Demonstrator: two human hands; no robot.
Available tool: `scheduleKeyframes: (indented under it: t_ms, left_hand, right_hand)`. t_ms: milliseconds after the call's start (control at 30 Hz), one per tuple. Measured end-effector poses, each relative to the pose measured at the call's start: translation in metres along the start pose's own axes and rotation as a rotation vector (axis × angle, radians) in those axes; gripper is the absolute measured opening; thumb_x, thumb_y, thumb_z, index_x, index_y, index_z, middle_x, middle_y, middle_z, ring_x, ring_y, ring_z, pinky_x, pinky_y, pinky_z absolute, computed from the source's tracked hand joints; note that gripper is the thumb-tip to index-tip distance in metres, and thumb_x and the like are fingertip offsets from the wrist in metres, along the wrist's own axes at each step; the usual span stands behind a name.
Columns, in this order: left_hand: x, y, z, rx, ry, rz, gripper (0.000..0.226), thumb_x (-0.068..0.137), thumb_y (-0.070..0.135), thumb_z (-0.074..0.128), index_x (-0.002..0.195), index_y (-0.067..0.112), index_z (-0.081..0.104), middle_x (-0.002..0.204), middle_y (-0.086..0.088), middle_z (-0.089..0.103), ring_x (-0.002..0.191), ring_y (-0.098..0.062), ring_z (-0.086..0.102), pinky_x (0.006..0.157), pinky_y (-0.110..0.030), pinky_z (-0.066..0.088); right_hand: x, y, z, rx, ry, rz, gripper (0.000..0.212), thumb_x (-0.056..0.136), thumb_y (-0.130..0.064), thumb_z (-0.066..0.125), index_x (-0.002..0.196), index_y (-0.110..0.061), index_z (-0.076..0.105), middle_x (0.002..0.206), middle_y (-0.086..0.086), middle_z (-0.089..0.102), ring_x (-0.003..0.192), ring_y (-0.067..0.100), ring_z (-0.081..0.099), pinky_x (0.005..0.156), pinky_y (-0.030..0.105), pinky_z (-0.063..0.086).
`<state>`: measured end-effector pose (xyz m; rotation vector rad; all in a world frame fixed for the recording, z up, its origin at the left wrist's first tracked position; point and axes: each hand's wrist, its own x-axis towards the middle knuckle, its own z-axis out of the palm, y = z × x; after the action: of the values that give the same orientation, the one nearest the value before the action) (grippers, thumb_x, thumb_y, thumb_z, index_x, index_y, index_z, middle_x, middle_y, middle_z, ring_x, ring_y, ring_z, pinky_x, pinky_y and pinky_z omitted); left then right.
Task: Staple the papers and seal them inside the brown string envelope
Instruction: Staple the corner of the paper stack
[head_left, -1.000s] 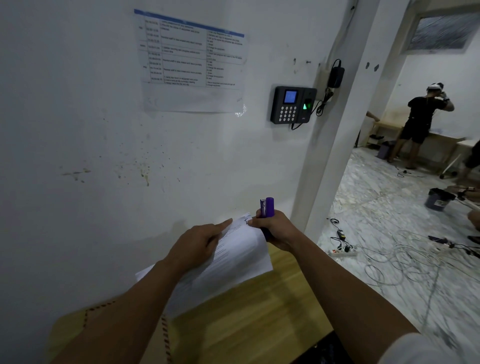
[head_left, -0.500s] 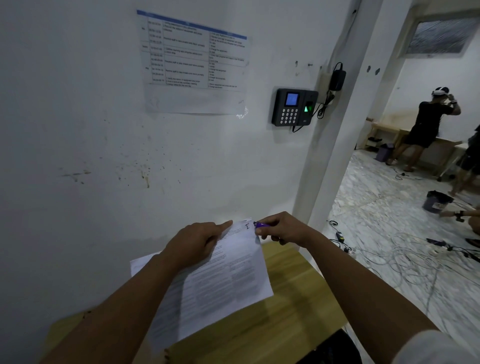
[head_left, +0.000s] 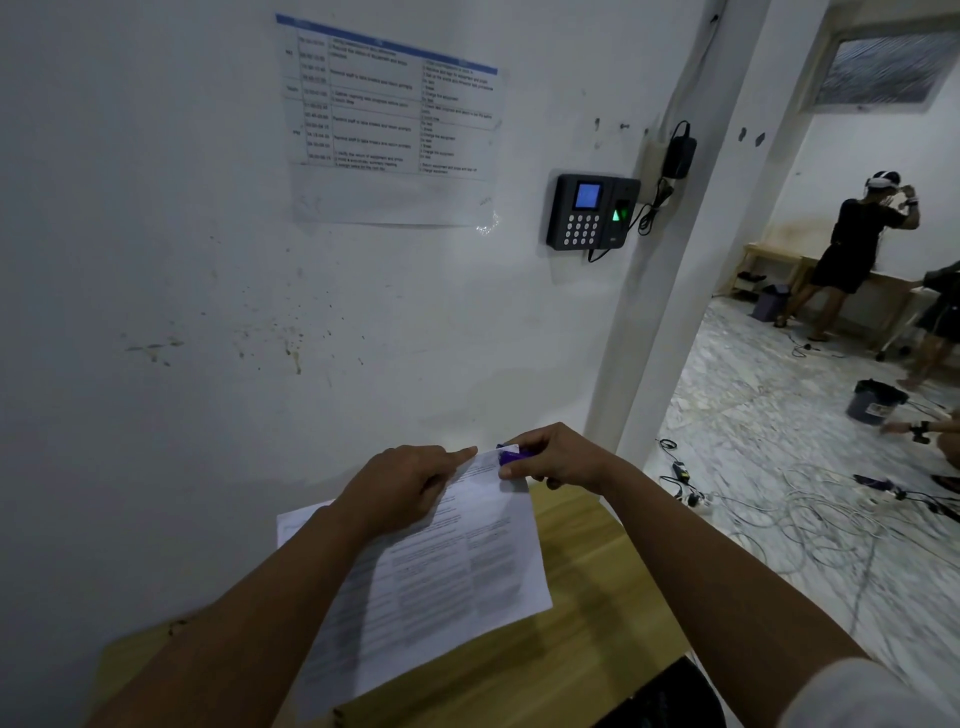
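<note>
Head view: right hand (head_left: 563, 457) grips stapler (head_left: 511, 457) at papers' (head_left: 447, 566) far corner; left hand (head_left: 410, 483) flat, index pinning beside it.

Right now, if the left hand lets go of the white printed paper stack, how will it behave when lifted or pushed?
Probably floppy: the white printed paper stack is thin sheets lying flat on the light wooden table. Likely light, and apt to slide or fan apart, since the left hand pins it down while the right hand works the purple stapler at its far corner.
</note>
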<state>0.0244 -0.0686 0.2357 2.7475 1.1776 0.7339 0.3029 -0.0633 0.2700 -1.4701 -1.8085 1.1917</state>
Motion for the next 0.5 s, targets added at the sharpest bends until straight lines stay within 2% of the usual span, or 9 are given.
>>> scheduleKeyframes:
  t_ms: [133,233,367,500]
  left_hand:
    - [0.0021,-0.0017,0.0033,0.01,0.013,0.011,0.06,0.092,0.039,0.024,0.148,0.039,0.044,0.093,0.007,0.068,0.076,-0.008,0.055,0.064,-0.029,0.048]
    - [0.0043,-0.0013,0.0046,0.0,0.025,0.016,0.055,0.095,0.034,0.03,0.148,0.036,0.046,0.094,0.005,0.069,0.076,-0.007,0.054,0.063,-0.025,0.043]
    - [0.0065,0.0007,0.0056,-0.001,0.02,0.023,0.054,0.096,0.029,0.036,0.149,0.034,0.046,0.099,0.003,0.071,0.08,-0.011,0.058,0.068,-0.025,0.043]
    - [0.0086,0.0015,0.0074,0.0,-0.007,0.028,0.053,0.097,0.029,0.037,0.149,0.035,0.045,0.097,0.004,0.071,0.077,-0.005,0.05,0.068,-0.026,0.043]
  right_hand:
    - [0.0008,-0.0004,-0.0009,-0.019,-0.016,0.014,0.043,0.067,-0.042,0.09,0.103,-0.021,0.08,0.084,0.004,0.067,0.069,0.019,0.047,0.053,0.03,0.037]
    - [0.0006,0.0001,-0.0018,-0.03,-0.017,0.013,0.038,0.07,-0.039,0.09,0.101,-0.018,0.08,0.082,0.003,0.067,0.069,0.018,0.047,0.053,0.03,0.038]
    - [-0.0012,0.0005,-0.0028,-0.03,-0.009,0.007,0.034,0.072,-0.036,0.089,0.1,-0.018,0.08,0.081,0.001,0.067,0.068,0.018,0.048,0.053,0.029,0.038]
    - [-0.0025,0.0016,-0.0047,-0.048,-0.014,0.014,0.033,0.071,-0.04,0.089,0.094,-0.017,0.08,0.08,0.003,0.067,0.068,0.016,0.05,0.055,0.028,0.039]
